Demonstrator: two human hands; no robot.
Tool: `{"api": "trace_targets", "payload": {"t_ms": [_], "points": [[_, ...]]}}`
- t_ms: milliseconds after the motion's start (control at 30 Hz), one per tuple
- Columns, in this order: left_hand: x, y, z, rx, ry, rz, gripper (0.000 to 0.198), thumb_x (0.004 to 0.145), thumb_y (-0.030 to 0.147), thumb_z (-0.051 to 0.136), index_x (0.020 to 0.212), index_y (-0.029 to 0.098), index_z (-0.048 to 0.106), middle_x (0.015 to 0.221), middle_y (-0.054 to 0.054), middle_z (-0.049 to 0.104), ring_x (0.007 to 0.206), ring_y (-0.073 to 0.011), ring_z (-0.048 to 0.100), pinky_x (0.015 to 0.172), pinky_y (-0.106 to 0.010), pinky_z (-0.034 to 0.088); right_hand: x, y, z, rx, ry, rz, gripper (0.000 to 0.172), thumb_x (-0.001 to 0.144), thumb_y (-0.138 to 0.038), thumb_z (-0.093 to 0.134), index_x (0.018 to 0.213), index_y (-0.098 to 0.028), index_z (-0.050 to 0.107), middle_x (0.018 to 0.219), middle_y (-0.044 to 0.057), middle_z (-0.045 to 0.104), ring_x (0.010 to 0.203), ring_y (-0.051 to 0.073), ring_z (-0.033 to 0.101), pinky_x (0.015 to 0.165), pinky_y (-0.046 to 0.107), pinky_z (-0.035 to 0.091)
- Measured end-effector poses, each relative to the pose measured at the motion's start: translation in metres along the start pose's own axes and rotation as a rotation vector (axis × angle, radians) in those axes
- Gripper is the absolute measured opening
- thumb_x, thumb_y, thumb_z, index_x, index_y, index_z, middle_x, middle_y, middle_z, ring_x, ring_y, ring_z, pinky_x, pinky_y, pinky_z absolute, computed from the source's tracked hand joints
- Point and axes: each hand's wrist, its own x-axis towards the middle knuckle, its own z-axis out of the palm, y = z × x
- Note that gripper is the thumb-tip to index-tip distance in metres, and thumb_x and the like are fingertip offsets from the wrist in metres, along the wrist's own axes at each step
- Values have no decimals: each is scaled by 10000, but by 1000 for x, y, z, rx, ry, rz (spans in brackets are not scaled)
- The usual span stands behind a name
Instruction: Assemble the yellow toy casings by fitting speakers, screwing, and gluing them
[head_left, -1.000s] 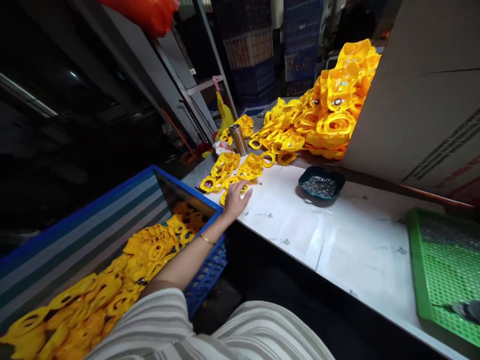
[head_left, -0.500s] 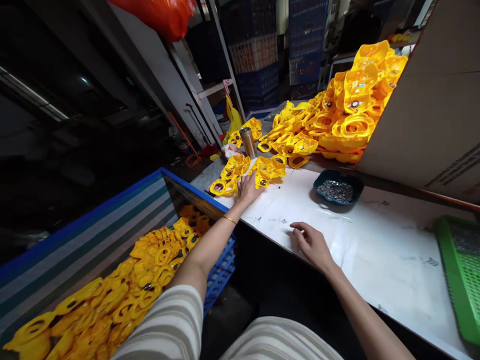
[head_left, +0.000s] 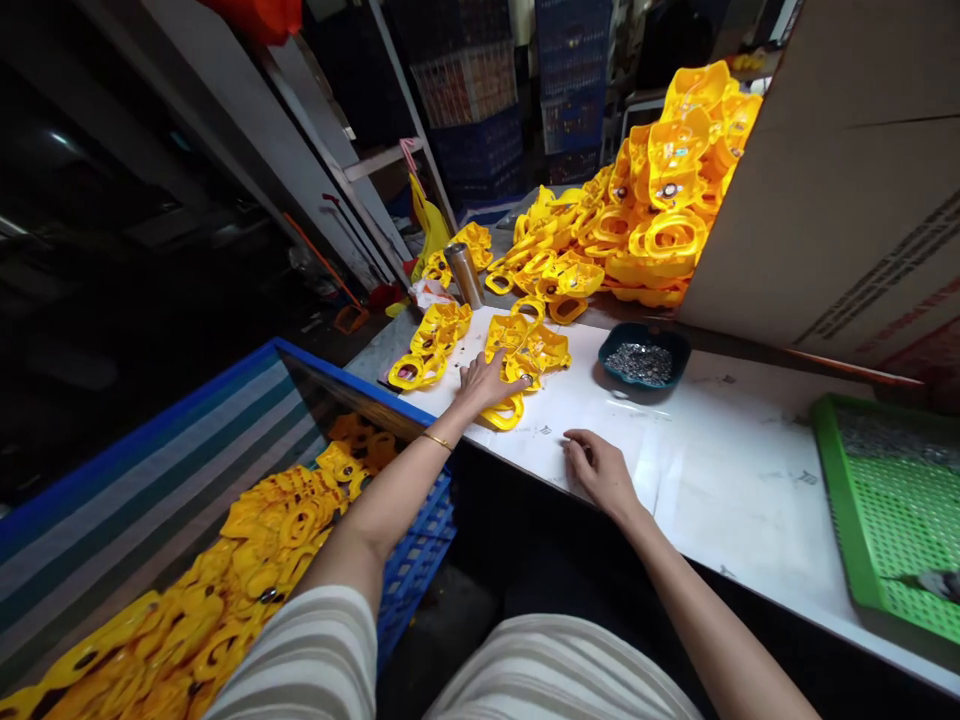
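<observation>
Here you are, reaching across the desk (head_left: 739, 480), your left hand (head_left: 484, 382) laid on the near yellow parts (head_left: 551, 350), thumb stretched out to the right; the fingertips are partly lost among the plastic, so I can't make out whether they grip or merely rest. Your right hand (head_left: 604, 470) hangs over the desk's front edge, loosely curled, a gap between thumb and finger, nothing visible in it. Now the danger: those parts lie against each other, so a pull on one could catch its neighbour and drag both. One loop (head_left: 516, 412) sits near the edge, and a careless sweep might tip it off towards the crate (head_left: 416, 545) or the floor. Swing too far right and you could knock the bowl (head_left: 681, 350), scattering its small metal bits. As for the surface, it's white, printed with small marks and glossy, so parts probably slide easily. At its far end stands a flask (head_left: 465, 275), and behind that rises a heap (head_left: 667, 170) of more yellow plastic, beside a tall cardboard sheet (head_left: 825, 200). A green tray (head_left: 832, 480) holds down the right side. Beyond, the room falls dim, with stacked crates (head_left: 480, 145) at the back.
</observation>
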Motion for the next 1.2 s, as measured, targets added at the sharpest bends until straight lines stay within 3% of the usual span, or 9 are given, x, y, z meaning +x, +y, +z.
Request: {"api": "trace_targets", "payload": {"t_ms": [133,333,533,767,933,1067,1200], "points": [[-40,12,8,-89,-48,-7,911,729,782,555,1477,304,348,1376,-168,468,1181,-350,582,959,-428,461,4,-14,6,-40,8,36,447,900,-409,473,1272,-168,533,1170,121,683,956,239,671,886,402,503],[-97,20,34,-330,14,-40,764,747,683,648,1395,315,479,1228,-111,545,1107,-279,624,941,-377,503,-21,-32,14,-101,-1,85,560,872,-373,528,1394,-233,377,1340,124,589,1064,284,643,821,422,516],[-138,48,52,-436,6,93,703,753,603,696,1346,253,557,1283,-116,509,1091,-257,630,900,-348,540,-66,-27,-18,-154,9,162,534,865,-517,529,1309,-230,453,1321,123,574,1041,296,636,780,419,522],[-137,85,61,-387,17,412,540,837,508,652,1288,214,610,1277,-118,534,1067,-245,635,890,-339,556,-116,29,-100,-40,10,157,468,811,-261,569,1268,-220,481,1307,92,562,663,114,584,713,318,520],[-121,106,67,-360,0,531,521,843,446,661,1314,237,583,1246,-112,535,1071,-246,625,899,-353,560,-133,45,-154,-109,-71,193,614,794,-235,599,1383,-277,430,1292,70,580,664,114,577,664,283,509],[-121,118,64,-349,27,549,490,834,440,671,1276,237,613,1355,-131,477,1081,-265,607,918,-395,545,-141,39,-162,-216,-8,221,628,824,-280,611,1415,-341,407,1282,86,533,710,128,613,752,336,539],[-135,132,50,-307,320,613,350,838,427,670,1125,229,699,1467,-139,381,1236,-338,468,1037,-497,425,-148,40,-147,-193,293,248,417,844,-293,578,1250,-220,522,1270,123,507,665,114,613,721,333,555]]}}
